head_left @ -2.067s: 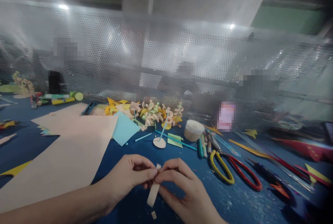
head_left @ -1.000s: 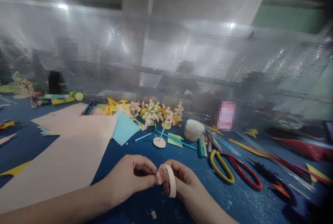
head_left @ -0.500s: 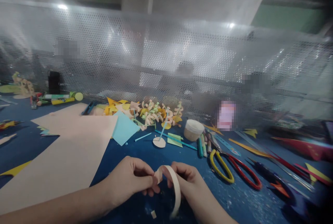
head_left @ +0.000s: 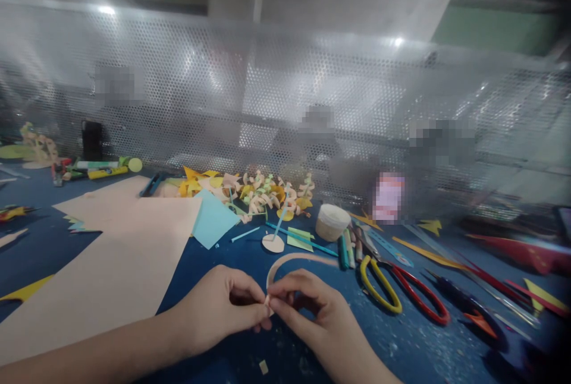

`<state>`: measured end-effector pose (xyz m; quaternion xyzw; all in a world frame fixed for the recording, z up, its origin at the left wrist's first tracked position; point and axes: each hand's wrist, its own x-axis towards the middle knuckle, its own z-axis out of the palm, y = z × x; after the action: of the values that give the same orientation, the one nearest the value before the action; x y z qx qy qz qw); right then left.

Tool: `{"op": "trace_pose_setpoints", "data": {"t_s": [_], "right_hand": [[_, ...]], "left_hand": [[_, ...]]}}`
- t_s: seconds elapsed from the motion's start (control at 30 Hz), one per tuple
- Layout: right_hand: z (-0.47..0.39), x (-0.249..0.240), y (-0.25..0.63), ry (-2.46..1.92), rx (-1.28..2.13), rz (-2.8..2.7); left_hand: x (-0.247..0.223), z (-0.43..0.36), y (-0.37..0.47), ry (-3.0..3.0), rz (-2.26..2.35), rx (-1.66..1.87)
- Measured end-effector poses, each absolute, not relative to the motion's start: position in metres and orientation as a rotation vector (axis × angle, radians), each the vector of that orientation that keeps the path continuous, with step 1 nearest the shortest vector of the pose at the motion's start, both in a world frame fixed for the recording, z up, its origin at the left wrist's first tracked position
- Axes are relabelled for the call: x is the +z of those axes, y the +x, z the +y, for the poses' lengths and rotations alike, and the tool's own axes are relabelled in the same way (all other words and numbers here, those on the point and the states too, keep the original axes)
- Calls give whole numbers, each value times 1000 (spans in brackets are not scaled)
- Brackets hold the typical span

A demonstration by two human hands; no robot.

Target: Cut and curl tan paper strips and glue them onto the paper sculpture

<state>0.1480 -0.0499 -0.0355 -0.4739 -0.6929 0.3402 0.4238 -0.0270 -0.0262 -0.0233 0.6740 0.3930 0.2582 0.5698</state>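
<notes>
Between both hands is a narrow cream paper strip [head_left: 285,258]. My left hand [head_left: 223,307] pinches one end of it between thumb and fingertips. Right beside it, my right hand [head_left: 312,307] pinches the same end, so the fingertips of the two hands meet. From there the strip rises and curves away to the right, behind my right hand. Just beyond the hands stands a thin light-blue paper stem [head_left: 281,222] on a round cream paper base [head_left: 273,244]. A small paper scrap [head_left: 263,367] lies on the blue table below the fingers.
Scissors [head_left: 404,289] with yellow and red handles lie to the right, near a white tub [head_left: 332,222] and several crayon-like sticks [head_left: 349,248]. Large cream paper [head_left: 134,265] and a blue sheet [head_left: 213,219] spread at left. Curled paper pieces [head_left: 261,194] line a perforated screen [head_left: 200,93].
The strip's free part has swung from hanging down in front of my right hand to arcing up and right behind it. My right fingers have moved left to meet the left ones.
</notes>
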Motion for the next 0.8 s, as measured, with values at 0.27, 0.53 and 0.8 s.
{"op": "trace_pose_setpoints", "data": {"t_s": [0.27, 0.53, 0.8], "right_hand": [[-48, -31, 148, -1140, 873, -1765], [-46, -33, 148, -1110, 1320, -1419], [-46, -36, 145, -988, 1467, -1255]], "left_hand": [[-11, -22, -29, 1866, 995, 601], [-20, -12, -30, 1461, 779, 600], [-24, -12, -30, 1500, 782, 707]]}}
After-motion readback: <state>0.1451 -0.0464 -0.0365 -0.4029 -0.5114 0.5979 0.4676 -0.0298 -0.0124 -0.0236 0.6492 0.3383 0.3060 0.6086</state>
